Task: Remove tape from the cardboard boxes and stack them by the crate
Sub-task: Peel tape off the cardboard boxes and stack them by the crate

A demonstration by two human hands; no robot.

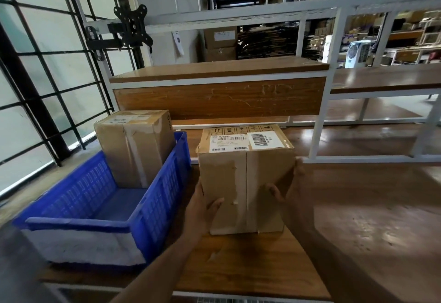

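Note:
A taped cardboard box (245,178) with white shipping labels on top stands on the wooden table (250,264), just right of the blue crate (152,207). My left hand (202,205) grips its left side with the thumb on the front face. My right hand (290,190) grips its right side, thumb also on the front. A strip of tape runs down the middle of the box's front. A second taped cardboard box (136,145) stands upright inside the crate at its far end.
A raised wooden shelf (219,69) in a white metal frame (319,116) stands behind the boxes. A black monitor mount (132,26) hangs at the upper left. Bare tabletop stretches to the right. Windows line the left wall.

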